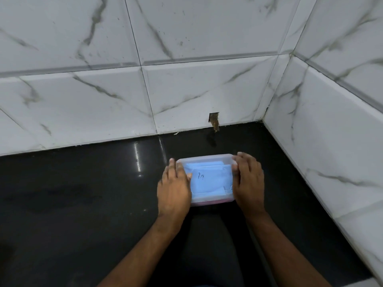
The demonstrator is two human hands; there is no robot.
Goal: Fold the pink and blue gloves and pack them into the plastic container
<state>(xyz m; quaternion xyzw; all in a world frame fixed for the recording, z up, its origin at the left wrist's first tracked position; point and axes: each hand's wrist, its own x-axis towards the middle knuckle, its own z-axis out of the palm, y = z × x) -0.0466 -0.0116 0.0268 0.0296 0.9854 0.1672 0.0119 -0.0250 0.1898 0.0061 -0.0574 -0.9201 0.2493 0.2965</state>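
Your left hand and right hand, fingers flat, clasp container mid-frame; press lid corners evenly, blue gloves inside.

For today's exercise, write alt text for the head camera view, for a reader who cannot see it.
Two hands, left hand and right hand, press on a clear plastic container that sits on a black countertop. Folded blue gloves show through its lid, with a strip of pink beneath. White marble-look tiled walls meet in a corner behind.

Plastic container on black floor
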